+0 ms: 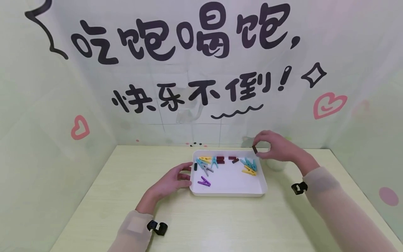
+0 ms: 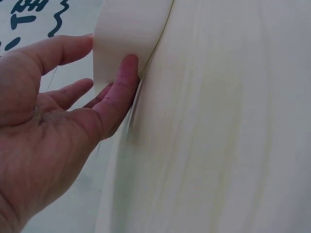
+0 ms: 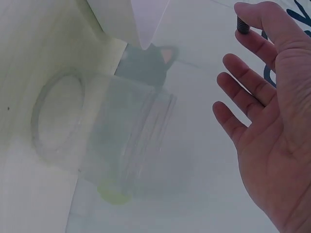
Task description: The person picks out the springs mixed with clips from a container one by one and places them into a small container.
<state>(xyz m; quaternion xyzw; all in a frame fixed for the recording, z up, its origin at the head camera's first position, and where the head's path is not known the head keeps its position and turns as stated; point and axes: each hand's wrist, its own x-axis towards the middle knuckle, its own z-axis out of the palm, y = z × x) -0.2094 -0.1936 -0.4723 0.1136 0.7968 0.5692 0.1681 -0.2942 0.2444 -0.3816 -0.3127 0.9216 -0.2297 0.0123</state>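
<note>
A white tray (image 1: 226, 189) lies on the table, holding yellow, blue, grey and purple clothespins such as the purple one (image 1: 204, 181), and small dark red pieces (image 1: 220, 160). My left hand (image 1: 172, 180) rests against the tray's left side. In the left wrist view, its fingertips (image 2: 129, 65) touch the outer wall, with the fingers spread. Over the tray's far right corner, my right hand (image 1: 277, 147) pinches a small dark ribbed cylinder (image 3: 242, 25) between thumb and forefinger. The other fingers of that hand are spread apart.
A clear jar (image 3: 112, 131) stands on the table just right of the tray, under my right forearm in the head view. Behind the table (image 1: 141, 157) hangs a white printed curtain (image 1: 189, 133), with more along both sides.
</note>
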